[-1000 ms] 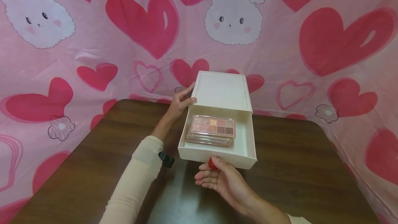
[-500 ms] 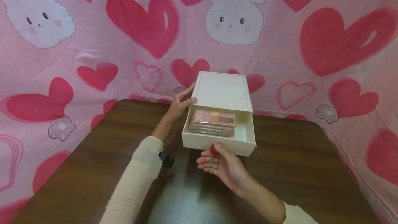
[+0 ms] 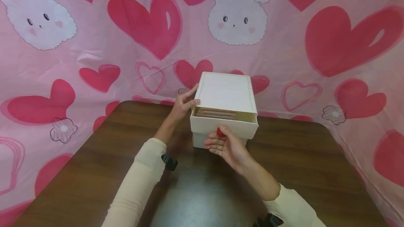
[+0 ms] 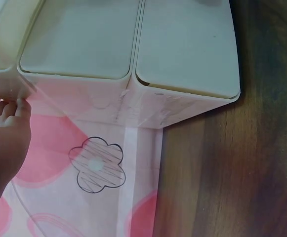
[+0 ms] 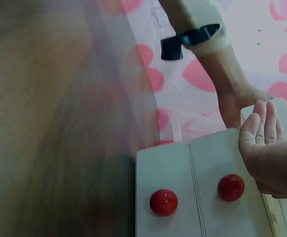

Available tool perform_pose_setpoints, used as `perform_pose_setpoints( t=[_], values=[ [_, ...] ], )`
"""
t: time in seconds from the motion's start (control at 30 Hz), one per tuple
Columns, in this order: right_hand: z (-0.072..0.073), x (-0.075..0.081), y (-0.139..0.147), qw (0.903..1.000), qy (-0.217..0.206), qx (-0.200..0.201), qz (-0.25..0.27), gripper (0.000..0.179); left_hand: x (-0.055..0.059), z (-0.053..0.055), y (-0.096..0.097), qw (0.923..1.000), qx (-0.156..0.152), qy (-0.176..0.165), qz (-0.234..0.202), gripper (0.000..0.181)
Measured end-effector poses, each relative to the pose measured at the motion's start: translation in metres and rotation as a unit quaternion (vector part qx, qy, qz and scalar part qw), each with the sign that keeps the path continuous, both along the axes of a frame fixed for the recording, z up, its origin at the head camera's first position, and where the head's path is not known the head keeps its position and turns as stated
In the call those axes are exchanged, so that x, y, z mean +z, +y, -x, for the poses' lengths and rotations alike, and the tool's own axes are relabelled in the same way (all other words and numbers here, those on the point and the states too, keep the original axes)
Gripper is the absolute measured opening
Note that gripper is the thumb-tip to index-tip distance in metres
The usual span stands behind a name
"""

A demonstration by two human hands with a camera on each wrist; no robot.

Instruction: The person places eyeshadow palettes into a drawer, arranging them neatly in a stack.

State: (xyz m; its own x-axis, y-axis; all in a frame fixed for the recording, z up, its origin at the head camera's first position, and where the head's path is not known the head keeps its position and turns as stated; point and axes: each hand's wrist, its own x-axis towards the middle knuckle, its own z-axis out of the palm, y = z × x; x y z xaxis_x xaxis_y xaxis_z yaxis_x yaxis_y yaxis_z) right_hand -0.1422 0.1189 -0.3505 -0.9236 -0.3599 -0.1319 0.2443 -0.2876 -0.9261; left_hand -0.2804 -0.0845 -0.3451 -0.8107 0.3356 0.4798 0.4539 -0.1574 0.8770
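A white stacked drawer unit (image 3: 225,92) stands on the table, its top drawer (image 3: 202,125) pulled partway out. Inside that drawer, the edges of stacked makeup palettes (image 3: 216,114) show under the unit's top. My right hand (image 3: 230,151) pinches the round red knob (image 3: 220,132) on the drawer front between thumb and forefinger, the other fingers loose below it. My left hand (image 3: 183,105) rests against the unit's left side near the top, thumb at the upper edge and fingers stretched along the side wall. In the right wrist view, the two lower drawers (image 5: 168,163) are closed.
The dark wooden table (image 3: 132,129) extends around the unit. Behind it hangs a pink cloth (image 3: 189,45) with hearts and rabbits. Two more red knobs (image 5: 163,202) stick out from the lower drawers. A dark wrist camera (image 3: 169,162) sits on my left wrist.
My right hand has moved away from me with the knob, sliding the top drawer inward. The palettes went mostly under the top, and a lower drawer front came into view. My left hand stayed put.
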Motion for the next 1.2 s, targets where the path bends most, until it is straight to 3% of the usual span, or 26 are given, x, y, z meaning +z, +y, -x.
perform_pose_setpoints(
  t=[0.43, 1.2],
  values=[
    [0.03, 0.001, 0.001, 0.9993, 0.005, -0.037, -0.006, 0.044, 0.0, -0.002, 0.002, 0.9999, 0.0, -0.013, 0.003, 0.07],
    [0.05, 0.001, -0.005, 0.9987, -0.007, -0.047, 0.016, 0.046, 0.009, 0.01, -0.003, 0.9981, 0.013, -0.057, 0.017, 0.071]
  ],
)
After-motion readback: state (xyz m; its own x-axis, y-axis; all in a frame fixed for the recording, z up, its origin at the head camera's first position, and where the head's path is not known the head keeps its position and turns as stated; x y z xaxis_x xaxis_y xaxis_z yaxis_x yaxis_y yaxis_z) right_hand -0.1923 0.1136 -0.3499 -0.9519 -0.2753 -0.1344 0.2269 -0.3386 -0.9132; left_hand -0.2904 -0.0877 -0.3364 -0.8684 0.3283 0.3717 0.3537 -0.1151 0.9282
